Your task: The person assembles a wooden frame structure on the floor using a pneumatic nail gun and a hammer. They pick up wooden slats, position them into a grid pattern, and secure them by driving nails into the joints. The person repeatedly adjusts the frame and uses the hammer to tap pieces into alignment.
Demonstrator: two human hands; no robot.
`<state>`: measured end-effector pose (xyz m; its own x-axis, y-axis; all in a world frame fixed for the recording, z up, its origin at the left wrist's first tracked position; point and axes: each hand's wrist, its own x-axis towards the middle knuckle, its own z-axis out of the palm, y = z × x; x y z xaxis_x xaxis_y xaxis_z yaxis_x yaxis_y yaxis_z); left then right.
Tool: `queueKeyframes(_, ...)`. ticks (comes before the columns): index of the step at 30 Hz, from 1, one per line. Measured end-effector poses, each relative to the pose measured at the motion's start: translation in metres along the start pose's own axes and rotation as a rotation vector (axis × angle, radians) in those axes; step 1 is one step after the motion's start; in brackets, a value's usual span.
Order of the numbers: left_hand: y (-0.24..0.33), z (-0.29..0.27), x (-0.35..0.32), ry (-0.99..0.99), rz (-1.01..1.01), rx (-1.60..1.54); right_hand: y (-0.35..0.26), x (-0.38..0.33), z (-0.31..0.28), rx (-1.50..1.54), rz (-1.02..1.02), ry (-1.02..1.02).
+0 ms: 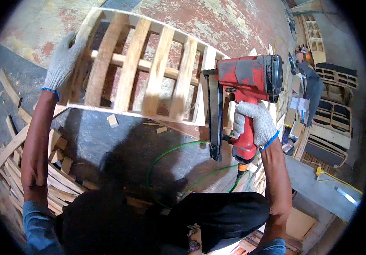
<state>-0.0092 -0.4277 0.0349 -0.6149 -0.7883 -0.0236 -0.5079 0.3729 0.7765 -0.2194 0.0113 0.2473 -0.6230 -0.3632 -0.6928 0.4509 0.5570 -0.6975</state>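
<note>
A slatted frame of pale wood point(134, 66) is tilted in front of me, with several slats across its long rails and another strip running beneath them. At its left end, my left hand point(64, 59) in a grey knit glove grips the end slat; its fingers are partly hidden by the wood. My right hand point(257, 121), gloved alike, is wrapped round the handle of a worn red nail gun point(244, 72). The gun's long black magazine point(215, 114) hangs beside the frame's right end. Whether its nose touches the wood cannot be told.
A green air hose point(178, 146) loops from the gun's handle across the floor. Wood offcuts point(59, 182) lie heaped at the lower left, and small blocks point(112, 120) are scattered nearby. Wooden frames and boards point(334, 110) stand at the right, beyond a grey ledge point(310, 174).
</note>
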Motion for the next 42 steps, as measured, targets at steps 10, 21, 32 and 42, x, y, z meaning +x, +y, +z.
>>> queueKeyframes(10,-0.018,0.008,-0.010,-0.292,-0.186,-0.114,0.012,0.006,-0.004,0.129,0.115,-0.066)
queueKeyframes(21,0.003,0.014,-0.025,-0.142,-0.253,-0.108,0.010,0.011,0.027,-0.090,0.123,0.019)
queueKeyframes(32,0.000,0.015,-0.024,-0.265,-0.373,-0.428,0.001,0.003,0.049,-0.086,0.115,-0.004)
queueKeyframes(42,-0.001,0.013,-0.023,-0.255,-0.311,-0.361,-0.008,0.018,0.071,-0.051,0.127,-0.136)
